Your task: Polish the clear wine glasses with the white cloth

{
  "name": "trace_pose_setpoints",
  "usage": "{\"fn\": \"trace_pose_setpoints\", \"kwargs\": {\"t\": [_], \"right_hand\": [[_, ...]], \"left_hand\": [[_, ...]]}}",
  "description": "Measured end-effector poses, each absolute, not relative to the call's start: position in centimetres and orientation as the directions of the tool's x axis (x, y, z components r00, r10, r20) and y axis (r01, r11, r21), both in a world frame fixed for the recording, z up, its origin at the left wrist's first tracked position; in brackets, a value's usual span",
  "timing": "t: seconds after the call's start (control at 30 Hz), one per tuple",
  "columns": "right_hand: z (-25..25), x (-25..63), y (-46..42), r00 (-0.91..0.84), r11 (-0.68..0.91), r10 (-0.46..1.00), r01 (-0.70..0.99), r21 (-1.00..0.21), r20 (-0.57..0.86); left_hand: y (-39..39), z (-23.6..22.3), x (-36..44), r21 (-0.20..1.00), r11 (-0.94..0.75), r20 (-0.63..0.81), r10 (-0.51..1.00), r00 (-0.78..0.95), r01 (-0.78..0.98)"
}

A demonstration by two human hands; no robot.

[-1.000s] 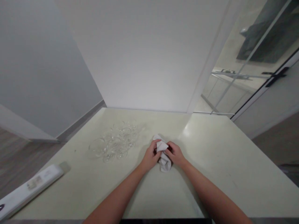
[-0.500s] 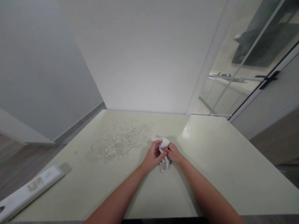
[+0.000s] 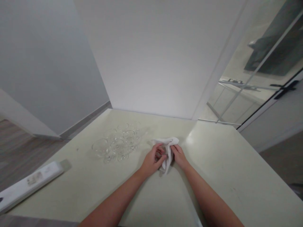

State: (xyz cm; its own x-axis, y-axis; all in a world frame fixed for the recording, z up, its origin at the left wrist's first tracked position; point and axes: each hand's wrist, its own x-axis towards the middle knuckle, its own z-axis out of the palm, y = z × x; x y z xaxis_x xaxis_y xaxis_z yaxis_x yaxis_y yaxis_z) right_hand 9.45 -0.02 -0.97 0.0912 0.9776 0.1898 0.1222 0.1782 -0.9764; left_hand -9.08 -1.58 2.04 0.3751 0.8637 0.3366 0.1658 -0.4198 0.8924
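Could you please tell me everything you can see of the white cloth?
The white cloth looks soft and thin, with no visible pattern. It is crumpled, its upper part spread sideways and a folded end hanging towards the person. The right hand pinches its right side; the left hand's curled fingers overlap its left side. It is over the pale table, right of the clear glassware. Whether it wraps anything is unclear.

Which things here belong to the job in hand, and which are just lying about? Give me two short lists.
Belong to the job:
cloth
right hand, holding it
left hand, at the cloth; its grip is unclear
clear glasses, probably, grouped nearby

Just lying about, it seems:
long white object near the table's left edge
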Motion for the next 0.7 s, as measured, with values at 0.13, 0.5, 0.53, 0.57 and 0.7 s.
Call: {"fn": "trace_pose_setpoints", "kwargs": {"t": [0.13,0.5,0.53,0.57,0.7], "right_hand": [[-1.3,9.8,1.0,0.25,0.129,0.965,-0.195,-0.972,0.078],[-1.5,9.8,1.6,0.227,0.141,0.971,-0.304,-0.942,0.072],[-1.3,9.8,1.5,0.229,0.145,0.971,-0.33,-0.933,0.07],[-1.1,9.9,1.5,0.23,0.146,0.971,-0.361,-0.921,0.063],[0.1,10.5,1.3,0.175,0.09,0.984,-0.45,-0.889,0.011]], "left_hand": [[-4.0,4.2,-13.5,0.408,-0.746,0.746,0.605,0.28,0.526],[-5.2,6.5,-21.6,0.211,-0.229,0.763,0.646,-0.013,0.95],[-5.2,6.4,-21.6,0.201,-0.242,0.764,0.646,0.003,0.949],[-5.3,6.4,-21.7,0.195,-0.262,0.768,0.64,0.019,0.945],[-6.8,7.7,-21.4,0.252,-0.44,0.801,0.595,0.069,0.862]]}}
